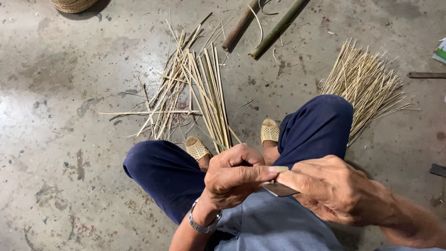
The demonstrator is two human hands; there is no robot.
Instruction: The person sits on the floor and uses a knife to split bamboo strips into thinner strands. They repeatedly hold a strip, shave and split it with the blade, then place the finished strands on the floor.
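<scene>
My left hand (234,174) is closed around the near end of a thin bamboo strip (222,145), which pokes out above the fingers towards the floor. My right hand (332,188) grips a knife, its grey metal blade (278,188) lying against my left thumb at the strip's end. Both hands meet above my lap, between my knees in dark blue trousers. A metal watch (202,225) is on my left wrist.
A loose pile of split bamboo strips (195,88) lies on the concrete floor ahead of my sandalled feet. A bundle of thinner slivers (367,88) fans out at the right. Two bamboo poles (274,30) lie at the top, a woven basket (72,4) at the top left.
</scene>
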